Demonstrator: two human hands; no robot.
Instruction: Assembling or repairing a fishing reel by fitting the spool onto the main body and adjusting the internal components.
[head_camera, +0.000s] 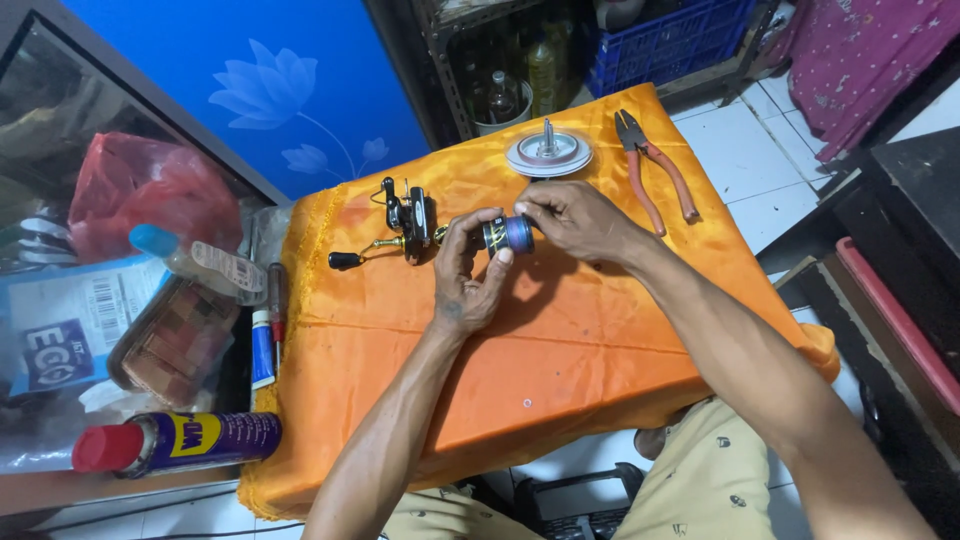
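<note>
Left hand (462, 285) & right hand (565, 215) meet, both clamped on the small dark spool (508, 234) btwn fingertips, over the orange cloth (560, 350). Black reel body (405, 225) just left of them; silver disc (548, 154) & red-handled pliers (655, 175) beyond the right hand.

Both forearms are bare from each grip back to the elbow, without sleeves or jewellery, and the person wears pale khaki trousers (700, 480) with small dark printed motifs.
</note>
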